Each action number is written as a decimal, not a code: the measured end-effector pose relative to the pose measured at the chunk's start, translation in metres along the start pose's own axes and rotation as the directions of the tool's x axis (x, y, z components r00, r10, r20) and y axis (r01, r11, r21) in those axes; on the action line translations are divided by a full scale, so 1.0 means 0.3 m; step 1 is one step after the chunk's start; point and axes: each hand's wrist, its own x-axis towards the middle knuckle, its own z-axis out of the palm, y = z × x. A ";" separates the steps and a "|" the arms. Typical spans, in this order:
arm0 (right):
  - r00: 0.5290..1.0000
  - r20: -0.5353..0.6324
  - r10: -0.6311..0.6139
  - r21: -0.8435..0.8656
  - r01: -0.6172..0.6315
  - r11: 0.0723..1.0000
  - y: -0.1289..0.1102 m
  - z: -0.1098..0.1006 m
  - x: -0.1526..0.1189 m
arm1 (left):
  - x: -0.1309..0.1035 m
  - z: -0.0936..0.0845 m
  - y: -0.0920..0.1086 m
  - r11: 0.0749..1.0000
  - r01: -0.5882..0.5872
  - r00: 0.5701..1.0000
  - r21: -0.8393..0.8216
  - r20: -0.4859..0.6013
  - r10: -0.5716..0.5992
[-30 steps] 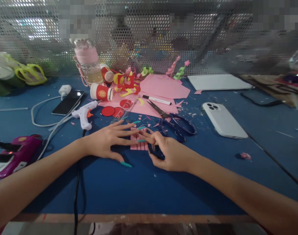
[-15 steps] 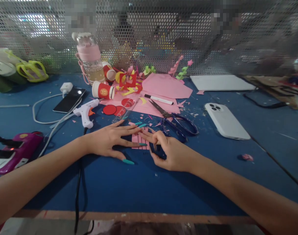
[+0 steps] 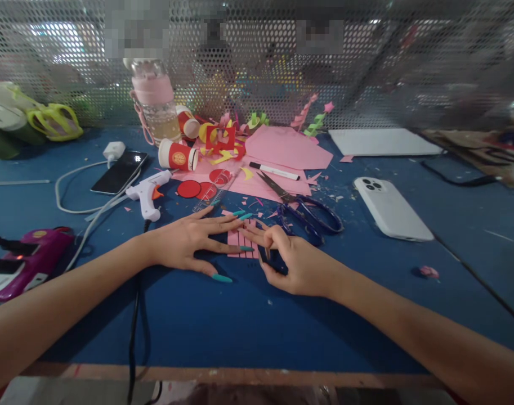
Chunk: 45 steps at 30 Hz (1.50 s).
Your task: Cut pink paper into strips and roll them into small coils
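Blue tabletop (image 3: 248, 323), brown front edge (image 3: 214, 372); perforated grey metal panel (image 3: 265, 45) behind, bright glare (image 3: 65, 35) upper left.

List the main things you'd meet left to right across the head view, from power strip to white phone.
Purple power strip, black phone, white glue gun, left hand, dark-lined pink paper, right hand, white phone.

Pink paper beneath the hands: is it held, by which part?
The left hand lies partly over the pink paper; whether the right hand grips it cannot be told.
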 end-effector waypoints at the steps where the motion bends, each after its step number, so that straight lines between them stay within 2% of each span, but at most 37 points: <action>1: 1.000 0.002 0.003 -0.002 -0.003 1.000 0.001 0.001 0.000 | 0.000 0.000 0.000 1.000 -0.002 1.000 0.004 -0.002 0.002; 45: 1.000 0.017 -0.004 0.006 0.004 1.000 0.005 0.003 0.000 | 0.000 0.000 -0.001 1.000 -0.002 1.000 0.029 -0.004 0.003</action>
